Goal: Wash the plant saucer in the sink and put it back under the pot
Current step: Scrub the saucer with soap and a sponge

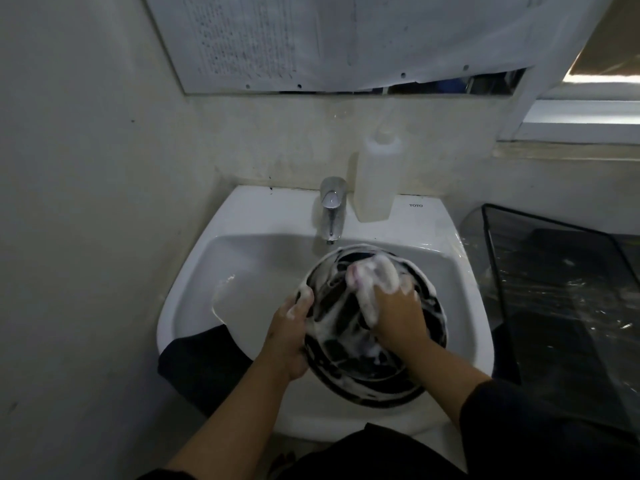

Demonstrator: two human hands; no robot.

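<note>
A round black plant saucer (349,372), streaked with white foam, is tilted up inside the white sink (263,216). My left hand (289,336) grips its left rim, thumb over the edge. My right hand (398,315) is closed on a soapy sponge (375,277) pressed against the saucer's inner face near the top. The pot is not in view.
A chrome tap (331,211) stands at the back of the basin, just above the saucer. A translucent white bottle (375,178) sits on the ledge to its right. A dark mesh bin with clear plastic (561,289) is at the right. Walls close in on the left.
</note>
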